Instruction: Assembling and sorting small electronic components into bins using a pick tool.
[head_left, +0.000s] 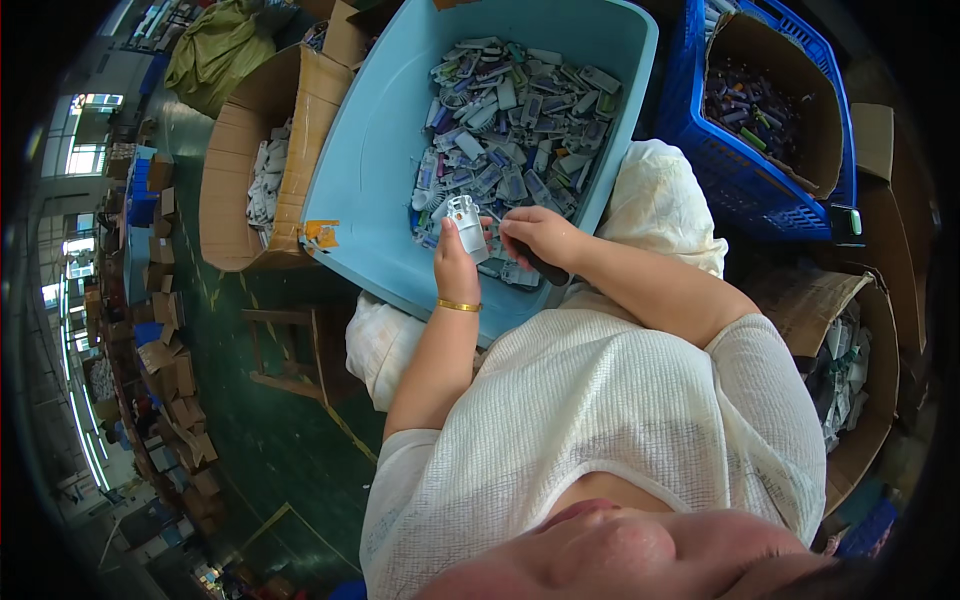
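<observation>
Plastic part: small white-grey plastic part (466, 226), held upright over the near edge of the light-blue tub (370, 150).
Left hand: left hand (455, 262), fingers closed around the part's lower end.
Right hand: right hand (535, 235), fingers curled around a dark-handled tool (545, 268), just beside the part.
Tub: heap of similar parts (515, 120) toward its far right corner.
Surroundings: cardboard box (255, 150) left of the tub, blue crate (745, 170) to its right.

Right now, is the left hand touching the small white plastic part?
Touching: the head view shows the left hand gripping the white plastic part, fingers wrapped against it.
</observation>
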